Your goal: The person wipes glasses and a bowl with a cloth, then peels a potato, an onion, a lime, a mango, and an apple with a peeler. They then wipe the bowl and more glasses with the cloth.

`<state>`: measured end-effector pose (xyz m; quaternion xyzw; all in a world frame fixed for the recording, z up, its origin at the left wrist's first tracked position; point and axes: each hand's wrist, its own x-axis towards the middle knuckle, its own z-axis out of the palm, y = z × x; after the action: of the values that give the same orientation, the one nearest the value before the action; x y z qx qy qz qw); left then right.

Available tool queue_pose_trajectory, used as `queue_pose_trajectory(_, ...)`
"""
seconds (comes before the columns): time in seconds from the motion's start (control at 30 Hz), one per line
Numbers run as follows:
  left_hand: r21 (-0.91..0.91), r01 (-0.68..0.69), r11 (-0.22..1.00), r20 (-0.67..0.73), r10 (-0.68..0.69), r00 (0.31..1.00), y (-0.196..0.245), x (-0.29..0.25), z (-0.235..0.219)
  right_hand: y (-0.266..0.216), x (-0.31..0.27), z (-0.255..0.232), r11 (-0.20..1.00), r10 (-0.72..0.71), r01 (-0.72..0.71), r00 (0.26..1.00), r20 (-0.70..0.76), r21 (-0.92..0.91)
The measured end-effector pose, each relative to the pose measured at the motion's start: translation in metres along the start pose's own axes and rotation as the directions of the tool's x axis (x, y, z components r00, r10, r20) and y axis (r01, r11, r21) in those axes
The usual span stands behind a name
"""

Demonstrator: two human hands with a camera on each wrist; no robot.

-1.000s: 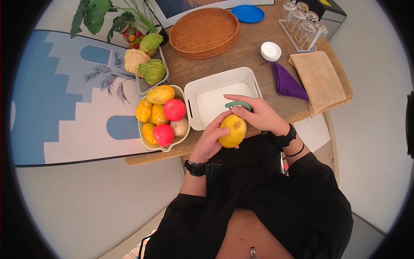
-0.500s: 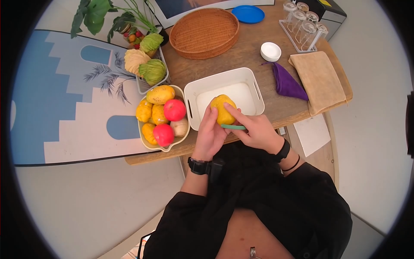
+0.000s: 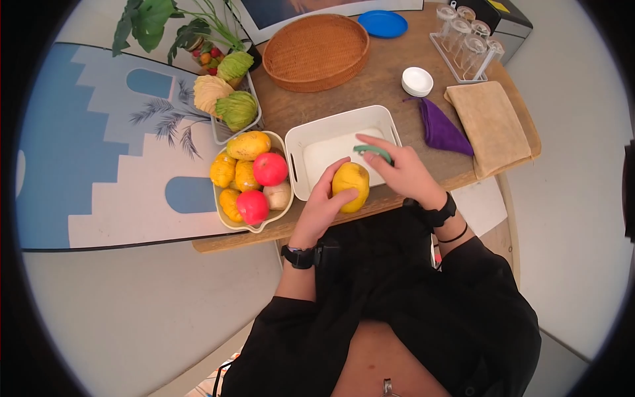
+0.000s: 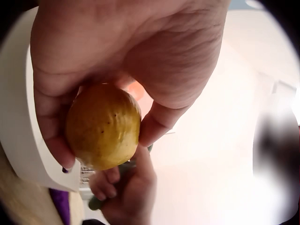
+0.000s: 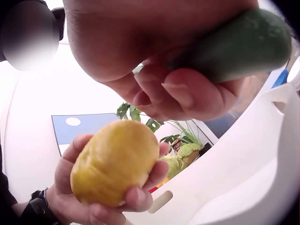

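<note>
A yellow, potato-like item [image 3: 350, 187] is gripped by the left hand [image 3: 322, 208] at the near edge of the white rectangular tub [image 3: 299, 178]. In the left wrist view the fingers and thumb curl round the yellow item [image 4: 104, 126]. The right hand [image 3: 409, 173] grips a green-handled tool [image 3: 374, 152] over the tub's right part, apart from the yellow item. Its fingers wrap the green handle [image 5: 248, 47] in the right wrist view; the tool's working end is hidden there.
Left of the tub, a cream basket [image 3: 288, 204] holds yellow, red and pale items. Behind are a cabbage container [image 3: 256, 99], wicker tray [image 3: 317, 53] and blue plate [image 3: 382, 24]. White bowls [image 3: 417, 81], purple cloth [image 3: 444, 130], tan cloth [image 3: 491, 126] and glasses [image 3: 471, 53] are right.
Half a second ago both hands were together at the yellow item. The right hand has since moved right and away with the green tool, while the left has lowered the item slightly toward the body.
</note>
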<state>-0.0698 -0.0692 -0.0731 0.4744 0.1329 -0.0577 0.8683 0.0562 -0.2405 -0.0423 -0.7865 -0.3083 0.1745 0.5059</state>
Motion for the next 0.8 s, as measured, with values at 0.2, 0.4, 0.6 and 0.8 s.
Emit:
queue_pose_trajectory(0.2,0.806,-0.094,0.584,-0.089,0.277,0.957,0.014,0.027,0.0,0.016,-0.004,0.007,0.997,-0.012,0.021,0.992,-0.123,0.069)
queue_pose_trajectory(0.4,0.948,-0.238,0.213,0.1,0.51,0.854,-0.009,0.067,-0.027,0.012,-0.016,0.004,0.993,0.06,-0.05,0.994,-0.089,0.111)
queue_pose_trajectory(0.6,0.997,0.071,0.019,-0.073,0.37,0.926,-0.006,0.044,-0.029,0.027,-0.021,0.004,0.991,0.044,-0.031,0.994,-0.101,0.13)
queue_pose_trajectory(0.8,0.951,0.239,-0.196,-0.217,0.128,0.968,-0.002,0.054,-0.04,0.016,-0.02,0.005,0.98,0.12,-0.112,0.992,-0.041,0.164)
